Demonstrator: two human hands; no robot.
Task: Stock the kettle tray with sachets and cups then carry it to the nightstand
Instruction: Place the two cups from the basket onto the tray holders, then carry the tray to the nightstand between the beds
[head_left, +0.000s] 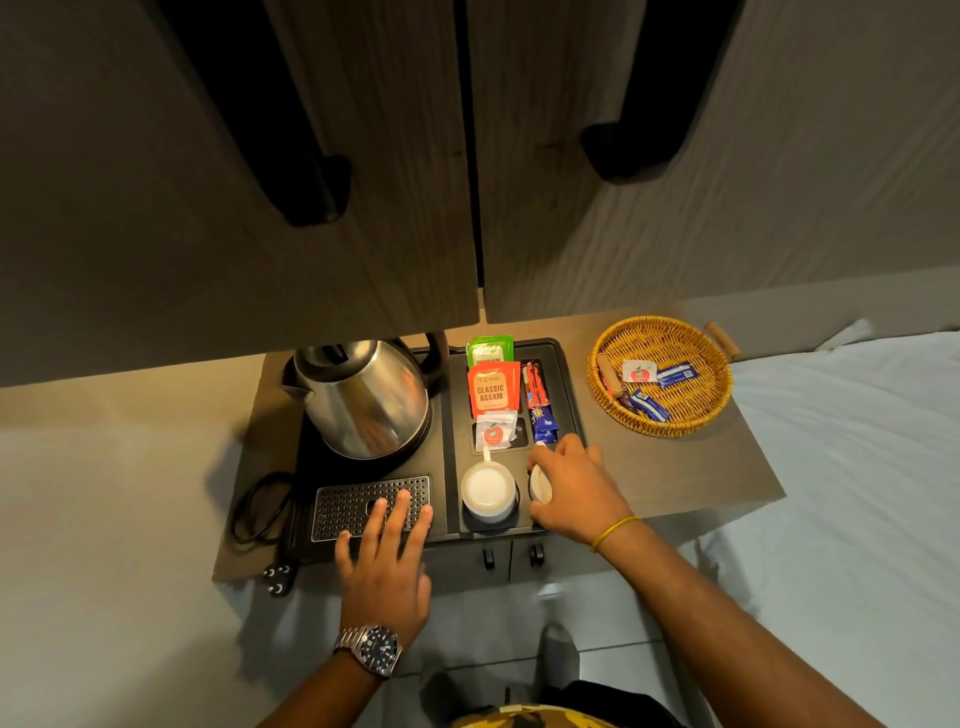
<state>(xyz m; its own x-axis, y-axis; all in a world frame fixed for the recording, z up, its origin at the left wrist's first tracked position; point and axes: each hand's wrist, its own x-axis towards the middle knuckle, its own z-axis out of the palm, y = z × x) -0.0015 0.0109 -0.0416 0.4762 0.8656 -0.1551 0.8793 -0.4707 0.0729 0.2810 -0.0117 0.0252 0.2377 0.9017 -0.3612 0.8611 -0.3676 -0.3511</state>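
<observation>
Looking down from head height, a black kettle tray (447, 415) sits on a small wooden worktop (675, 467), its near edge almost flush with the worktop's front edge. A steel kettle (363, 400) stands in the tray's left half, with a perforated drip grille (358, 501) in front of it. The left hand (384, 566), watch at the wrist, lies flat with fingers spread on the grille, holding nothing. The right hand (571, 488) is closed around a white cup (540, 486) tipped on its side at the tray's front right corner, beside an upright white cup (488, 491). Behind the cups, tea sachets (491, 389) and stick sachets (540, 405) fill the tray's slots. A wicker basket (670, 332) with a few sachets sits apart on the worktop's right, bare wood between it and the tray. Dark cupboard doors (311, 182) overhang the tray's back edge. A power cord (260, 504) coils left of the tray. A bed (857, 467) borders the right side; pale floor lies below.
</observation>
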